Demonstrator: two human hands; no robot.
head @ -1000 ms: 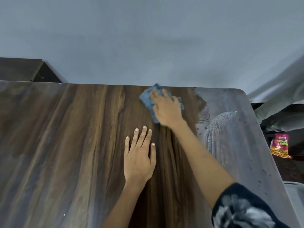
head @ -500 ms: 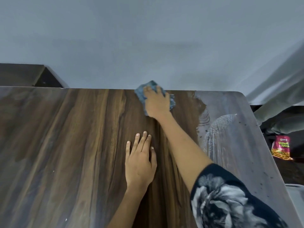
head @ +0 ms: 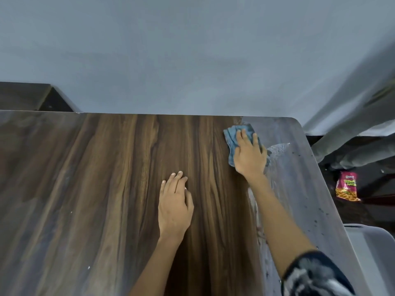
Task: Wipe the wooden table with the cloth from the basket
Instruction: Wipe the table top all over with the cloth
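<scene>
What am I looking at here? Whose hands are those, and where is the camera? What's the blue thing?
The camera sits on a person's head and looks down, so you see their own two arms reaching out, just as they see them. There is no robot here.

The big brown surface is a wooden table. The right hand presses flat on a blue cloth near the far right corner and wipes the table with it. The left hand rests on the wood and holds nothing.

The strip of table on the right looks grey and dusty; the middle looks dark and clean. Down on the floor to the right lies a red snack packet. Behind the table is a plain grey wall.
</scene>
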